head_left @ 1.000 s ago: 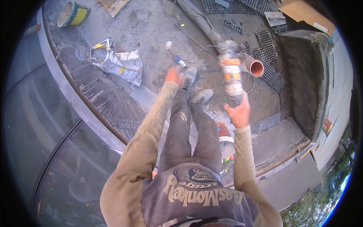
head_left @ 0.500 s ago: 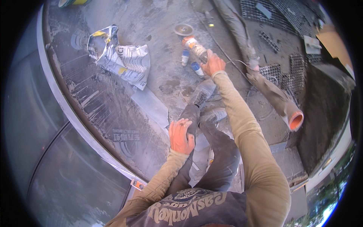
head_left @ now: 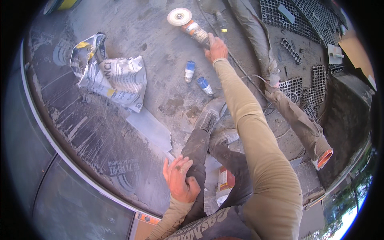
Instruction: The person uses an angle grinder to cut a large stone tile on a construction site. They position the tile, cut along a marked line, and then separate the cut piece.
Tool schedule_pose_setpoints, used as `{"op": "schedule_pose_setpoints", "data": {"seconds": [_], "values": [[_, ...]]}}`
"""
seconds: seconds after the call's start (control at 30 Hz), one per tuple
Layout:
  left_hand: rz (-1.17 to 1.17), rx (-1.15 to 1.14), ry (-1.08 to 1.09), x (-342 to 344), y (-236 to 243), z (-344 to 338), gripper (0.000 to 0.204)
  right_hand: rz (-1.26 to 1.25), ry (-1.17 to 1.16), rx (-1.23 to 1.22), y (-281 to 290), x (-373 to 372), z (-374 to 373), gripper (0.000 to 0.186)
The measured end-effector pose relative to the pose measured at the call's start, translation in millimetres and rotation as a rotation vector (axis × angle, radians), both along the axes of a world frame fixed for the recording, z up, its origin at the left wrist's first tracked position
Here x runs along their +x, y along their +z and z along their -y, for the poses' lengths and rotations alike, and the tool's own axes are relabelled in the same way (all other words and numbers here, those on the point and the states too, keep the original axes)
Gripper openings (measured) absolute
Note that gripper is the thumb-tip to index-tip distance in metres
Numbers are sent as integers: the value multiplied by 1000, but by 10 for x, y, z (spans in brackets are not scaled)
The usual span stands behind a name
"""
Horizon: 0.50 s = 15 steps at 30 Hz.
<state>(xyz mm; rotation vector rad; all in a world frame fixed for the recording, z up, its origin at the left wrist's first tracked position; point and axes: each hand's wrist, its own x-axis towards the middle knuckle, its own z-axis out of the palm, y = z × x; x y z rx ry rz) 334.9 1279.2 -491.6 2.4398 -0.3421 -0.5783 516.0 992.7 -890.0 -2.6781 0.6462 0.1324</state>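
With my right arm stretched far forward, my right hand (head_left: 218,49) grips the rear of an angle grinder (head_left: 197,33), its body orange and dusty. The pale round disc (head_left: 179,16) at its head faces up, near the floor; I cannot tell if it touches. My left hand (head_left: 182,182) is by my left knee, its fingers apart and a little bent, holding nothing. Two small bottles with blue and white sides lie nearer than the grinder, one bottle (head_left: 190,71) left of the other bottle (head_left: 205,86).
A crumpled white printed bag (head_left: 122,78) lies on the left, beside a grey flat sheet (head_left: 151,129). A cord (head_left: 240,66) runs behind my right hand. On the right are a cloth-like tube (head_left: 302,120) with an orange end, black grid panels (head_left: 290,18) and a trowel (head_left: 335,54).
The grinder and my right hand have moved farther away and a bit left, and the disc now shows its pale face. My left hand has shifted left and nearer on the knee, its fingers spreading.
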Motion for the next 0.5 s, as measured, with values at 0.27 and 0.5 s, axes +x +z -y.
{"op": "schedule_pose_setpoints", "data": {"seconds": [0.27, 0.5], "values": [[14, 6, -29, 32, 40, 92, 50, -127, -144, -7, -167, -118, -231, 97], [37, 51, -121, 57, 66, 191, 51, -236, -125, 30, -136, -121, -87, 105]]}}
